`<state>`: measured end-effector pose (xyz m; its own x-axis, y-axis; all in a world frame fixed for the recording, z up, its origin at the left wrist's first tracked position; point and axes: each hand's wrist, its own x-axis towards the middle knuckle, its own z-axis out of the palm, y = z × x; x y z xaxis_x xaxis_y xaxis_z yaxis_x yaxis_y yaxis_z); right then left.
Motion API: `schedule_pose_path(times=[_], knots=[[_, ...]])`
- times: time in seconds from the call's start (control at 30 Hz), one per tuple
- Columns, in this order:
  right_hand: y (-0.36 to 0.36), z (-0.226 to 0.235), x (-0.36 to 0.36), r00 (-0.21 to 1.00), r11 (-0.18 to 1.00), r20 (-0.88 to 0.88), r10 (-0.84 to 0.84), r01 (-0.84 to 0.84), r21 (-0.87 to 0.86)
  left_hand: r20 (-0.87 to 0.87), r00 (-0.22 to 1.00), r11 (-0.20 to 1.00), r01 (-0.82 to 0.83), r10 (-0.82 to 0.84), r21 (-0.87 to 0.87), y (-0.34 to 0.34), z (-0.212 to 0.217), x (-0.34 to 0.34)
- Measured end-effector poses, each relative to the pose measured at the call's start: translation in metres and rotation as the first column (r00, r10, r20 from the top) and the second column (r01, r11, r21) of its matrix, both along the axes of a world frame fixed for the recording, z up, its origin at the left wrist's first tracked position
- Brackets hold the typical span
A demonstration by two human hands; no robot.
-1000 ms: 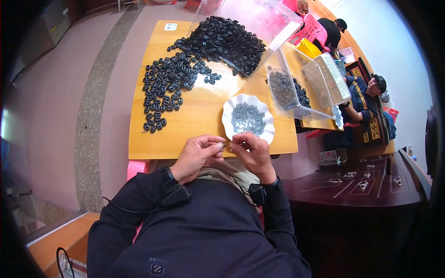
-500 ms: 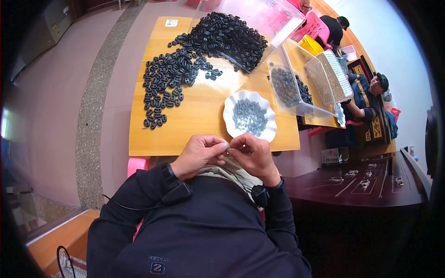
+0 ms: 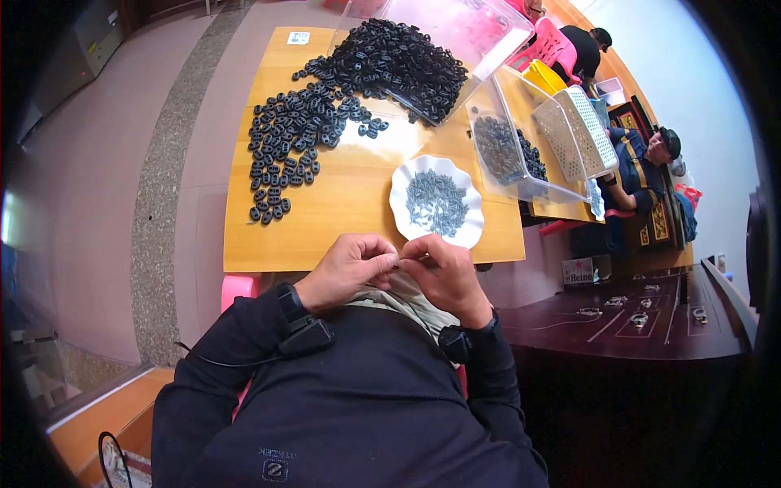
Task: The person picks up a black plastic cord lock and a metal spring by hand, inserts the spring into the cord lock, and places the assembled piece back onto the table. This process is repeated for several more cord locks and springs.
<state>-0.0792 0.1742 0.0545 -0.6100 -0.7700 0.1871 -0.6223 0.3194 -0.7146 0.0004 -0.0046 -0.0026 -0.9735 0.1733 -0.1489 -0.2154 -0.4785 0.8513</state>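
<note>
My left hand (image 3: 345,275) and my right hand (image 3: 445,277) meet fingertip to fingertip just off the table's near edge, above my lap. Both are closed in a pinch, and whatever lies between the fingers is too small and too covered to name. Right beyond them stands a white scalloped plate (image 3: 399,203) holding many small, grey, see-through pieces (image 3: 438,201). Farther left on the wooden table (image 3: 342,220) spread loose black oval pieces with two holes (image 3: 281,146). A larger heap of the same black pieces (image 3: 399,65) spills from a tipped clear plastic bin (image 3: 488,49).
At the right of the table stands a second clear bin (image 3: 561,195) with dark pieces inside, beside a white perforated basket (image 3: 590,130). A yellow tub (image 3: 543,77) and pink chair (image 3: 555,45) are beyond. A person (image 3: 639,171) sits at the right. A dark red panelled surface (image 3: 618,321) lies nearby.
Both hands stay pinched together at nearly the same spot, with only slight finger shifts. The whole view has moved a little; the pieces on the table look unchanged.
</note>
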Motion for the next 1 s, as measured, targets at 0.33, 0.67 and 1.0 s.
schedule_pose_path(times=[0.33, 0.67, 1.0], knots=[[-0.009, -0.016, -0.001, 0.999, 0.984, 0.029, -0.015, 0.02, -0.178, 0.066, 0.995, 0.985, -0.083, 0.074, 0.154, 0.003, 0.0, 0.001], [-0.007, -0.034, 0.0, 0.909, 0.953, 0.415, 0.032, 0.096, -0.286, 0.063, 0.991, 0.966, -0.128, 0.117, 0.226, 0.004, 0.004, 0.001], [-0.005, -0.042, 0.0, 0.855, 0.924, 0.516, 0.043, 0.163, -0.347, 0.101, 0.989, 0.96, -0.131, 0.109, 0.248, 0.004, 0.006, 0.003]])
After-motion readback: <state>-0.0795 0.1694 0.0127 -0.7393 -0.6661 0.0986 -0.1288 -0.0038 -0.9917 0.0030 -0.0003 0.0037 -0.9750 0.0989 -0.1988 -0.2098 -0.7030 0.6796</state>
